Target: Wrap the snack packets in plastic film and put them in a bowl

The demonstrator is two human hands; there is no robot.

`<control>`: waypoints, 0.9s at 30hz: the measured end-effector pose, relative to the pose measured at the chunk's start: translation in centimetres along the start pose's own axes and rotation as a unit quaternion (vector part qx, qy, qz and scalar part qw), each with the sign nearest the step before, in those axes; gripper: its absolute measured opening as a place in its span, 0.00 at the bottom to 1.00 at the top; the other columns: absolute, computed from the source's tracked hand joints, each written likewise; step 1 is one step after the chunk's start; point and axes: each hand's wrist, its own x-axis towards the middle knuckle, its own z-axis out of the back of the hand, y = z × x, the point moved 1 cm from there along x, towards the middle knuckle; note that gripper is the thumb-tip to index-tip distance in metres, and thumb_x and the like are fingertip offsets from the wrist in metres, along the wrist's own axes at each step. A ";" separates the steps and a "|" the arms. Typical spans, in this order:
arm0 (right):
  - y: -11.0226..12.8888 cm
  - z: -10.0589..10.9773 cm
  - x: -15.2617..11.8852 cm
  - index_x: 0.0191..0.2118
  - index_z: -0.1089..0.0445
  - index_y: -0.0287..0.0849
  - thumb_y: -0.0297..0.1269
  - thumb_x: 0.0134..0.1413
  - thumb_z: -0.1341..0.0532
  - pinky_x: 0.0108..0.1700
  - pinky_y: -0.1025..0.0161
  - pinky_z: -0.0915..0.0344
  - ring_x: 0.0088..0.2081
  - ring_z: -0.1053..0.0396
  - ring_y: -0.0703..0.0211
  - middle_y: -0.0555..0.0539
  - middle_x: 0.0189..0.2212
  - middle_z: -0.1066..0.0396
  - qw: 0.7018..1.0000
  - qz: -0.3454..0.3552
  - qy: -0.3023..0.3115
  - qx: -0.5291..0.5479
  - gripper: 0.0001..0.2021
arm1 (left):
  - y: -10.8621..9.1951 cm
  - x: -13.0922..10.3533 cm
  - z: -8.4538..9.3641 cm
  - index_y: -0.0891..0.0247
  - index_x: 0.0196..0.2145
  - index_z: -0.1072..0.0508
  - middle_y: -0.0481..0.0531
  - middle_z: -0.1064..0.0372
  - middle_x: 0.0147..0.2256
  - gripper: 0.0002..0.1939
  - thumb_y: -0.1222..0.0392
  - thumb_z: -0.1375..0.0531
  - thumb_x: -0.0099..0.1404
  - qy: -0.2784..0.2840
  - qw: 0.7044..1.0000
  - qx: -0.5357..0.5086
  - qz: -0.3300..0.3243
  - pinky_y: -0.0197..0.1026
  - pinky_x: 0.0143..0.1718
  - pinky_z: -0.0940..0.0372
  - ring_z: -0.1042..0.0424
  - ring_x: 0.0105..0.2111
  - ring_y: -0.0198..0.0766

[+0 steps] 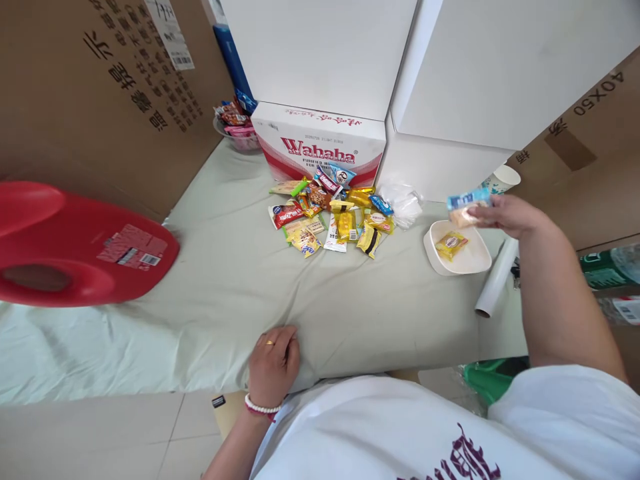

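My right hand (499, 215) grips a small snack packet (467, 207) with a blue top and a beige lower part. The packet is above the back of a white square bowl (434, 259). Inside that bowl lies a yellow-wrapped snack (451, 245). At the table's front edge rests my left hand (275, 360), its fingers curled under and nothing visible in them. Ahead of it, in the middle of the table, is a pile of wrapped snacks (345, 223) in yellow, red, blue and white.
A white-and-red Wahaha carton (320, 147) stands behind the pile. A red jug (90, 247) lies at left, and a clear bowl of packets (243, 137) sits at the back. Beside the white bowl are a white roll (497, 277), a paper cup (505, 177) and a clear plastic bag (401, 203).
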 end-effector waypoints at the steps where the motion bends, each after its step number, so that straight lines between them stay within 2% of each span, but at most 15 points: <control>1: -1.2 1.0 -0.9 0.44 0.22 0.34 0.27 0.54 0.30 0.44 0.61 0.29 0.41 0.24 0.60 0.34 0.43 0.22 0.998 -0.041 0.056 0.009 0.10 | 0.0 0.0 0.0 0.60 0.42 0.27 0.53 0.24 0.35 0.09 0.68 0.45 0.69 0.000 1.000 0.001 -0.003 0.45 0.41 0.31 0.25 0.36 0.43; 3: -3.6 2.2 -2.3 0.43 0.22 0.33 0.27 0.51 0.28 0.44 0.60 0.30 0.42 0.24 0.55 0.30 0.44 0.23 0.981 -0.111 0.157 0.019 0.11 | 0.1 0.0 -0.1 0.60 0.42 0.27 0.53 0.24 0.35 0.09 0.68 0.45 0.69 0.000 1.000 0.000 -0.005 0.45 0.41 0.31 0.25 0.36 0.44; 5: -5.6 2.4 -3.2 0.40 0.21 0.32 0.30 0.49 0.26 0.41 0.59 0.30 0.40 0.24 0.53 0.28 0.42 0.22 0.971 -0.138 0.196 -0.006 0.12 | 0.1 0.0 -0.2 0.60 0.42 0.27 0.53 0.24 0.35 0.08 0.67 0.45 0.69 0.001 1.000 0.000 -0.005 0.45 0.41 0.31 0.25 0.36 0.44; 7: -6.8 1.6 -3.5 0.38 0.22 0.34 0.36 0.48 0.26 0.40 0.59 0.30 0.38 0.24 0.53 0.31 0.40 0.21 0.966 -0.128 0.220 -0.030 0.13 | 0.1 0.0 -0.2 0.60 0.41 0.27 0.53 0.24 0.35 0.08 0.67 0.45 0.69 0.001 1.000 0.004 -0.004 0.46 0.42 0.31 0.25 0.36 0.44; 9: -7.4 0.3 -3.4 0.39 0.22 0.38 0.40 0.47 0.25 0.41 0.61 0.30 0.39 0.25 0.54 0.37 0.41 0.21 0.976 -0.095 0.190 -0.049 0.15 | 0.1 0.1 -0.2 0.60 0.41 0.27 0.53 0.24 0.36 0.08 0.67 0.45 0.69 -0.001 1.000 0.010 -0.009 0.45 0.42 0.31 0.25 0.36 0.44; 11: -7.9 -1.2 -3.1 0.46 0.24 0.42 0.46 0.51 0.28 0.43 0.61 0.30 0.41 0.25 0.53 0.42 0.43 0.21 0.989 -0.039 0.121 -0.080 0.19 | 0.0 0.1 -0.2 0.60 0.42 0.27 0.53 0.24 0.36 0.08 0.68 0.45 0.69 -0.005 1.000 0.014 -0.017 0.45 0.41 0.31 0.25 0.36 0.43; 13: -8.5 -2.6 -2.8 0.52 0.26 0.43 0.51 0.57 0.35 0.47 0.56 0.31 0.45 0.26 0.49 0.41 0.45 0.22 0.985 0.027 0.047 -0.165 0.22 | 0.0 0.1 -0.2 0.61 0.42 0.27 0.53 0.24 0.36 0.08 0.69 0.45 0.69 -0.007 1.000 0.015 -0.023 0.44 0.41 0.31 0.26 0.36 0.43; 14: -9.0 -3.3 -2.8 0.52 0.27 0.42 0.53 0.61 0.39 0.50 0.53 0.32 0.47 0.27 0.46 0.39 0.45 0.22 0.971 0.062 0.026 -0.229 0.23 | 0.0 0.1 -0.2 0.61 0.42 0.28 0.53 0.24 0.36 0.08 0.69 0.44 0.69 -0.008 1.000 0.016 -0.025 0.44 0.41 0.31 0.26 0.37 0.42; 16: -9.8 -4.3 -2.7 0.50 0.26 0.38 0.53 0.65 0.47 0.56 0.46 0.38 0.52 0.30 0.40 0.35 0.44 0.23 0.923 0.120 0.016 -0.364 0.24 | 0.0 0.0 -0.2 0.62 0.43 0.28 0.53 0.24 0.36 0.08 0.70 0.44 0.69 -0.008 0.999 0.018 -0.028 0.45 0.42 0.32 0.26 0.37 0.43; 18: -10.2 -4.5 -2.5 0.47 0.23 0.38 0.54 0.65 0.50 0.57 0.42 0.41 0.55 0.33 0.36 0.32 0.45 0.24 0.877 0.135 0.020 -0.461 0.26 | 0.0 0.1 -0.2 0.62 0.43 0.28 0.53 0.25 0.36 0.08 0.70 0.44 0.69 -0.004 0.999 0.019 -0.030 0.45 0.41 0.32 0.27 0.37 0.43; 20: -9.7 -3.9 -2.1 0.46 0.21 0.39 0.59 0.61 0.47 0.53 0.41 0.39 0.57 0.35 0.31 0.29 0.49 0.26 0.857 0.093 0.013 -0.507 0.29 | 0.0 0.1 -0.1 0.62 0.43 0.28 0.53 0.25 0.36 0.09 0.71 0.44 0.68 0.002 0.999 0.019 -0.032 0.45 0.41 0.32 0.27 0.36 0.43; 23: -6.7 -2.7 -1.0 0.48 0.20 0.41 0.61 0.55 0.41 0.45 0.46 0.34 0.52 0.32 0.30 0.30 0.50 0.26 0.861 0.031 -0.035 -0.507 0.29 | -0.1 0.2 -0.1 0.61 0.43 0.29 0.53 0.25 0.36 0.09 0.71 0.44 0.68 0.005 0.999 0.020 -0.032 0.45 0.41 0.32 0.27 0.36 0.43; 25: -3.6 -2.9 0.1 0.49 0.21 0.43 0.54 0.59 0.42 0.44 0.50 0.34 0.46 0.28 0.38 0.34 0.45 0.23 0.882 0.061 -0.069 -0.462 0.24 | -0.1 0.2 -0.1 0.61 0.43 0.29 0.53 0.25 0.36 0.09 0.71 0.44 0.68 0.004 0.999 0.021 -0.034 0.45 0.41 0.32 0.27 0.36 0.43; 27: -0.4 -4.5 1.5 0.48 0.21 0.43 0.45 0.63 0.45 0.45 0.53 0.34 0.43 0.27 0.45 0.39 0.41 0.22 0.900 0.149 -0.088 -0.399 0.19 | -0.2 0.3 0.0 0.62 0.42 0.29 0.53 0.26 0.35 0.09 0.71 0.44 0.68 0.001 0.999 0.023 -0.036 0.45 0.41 0.32 0.27 0.36 0.43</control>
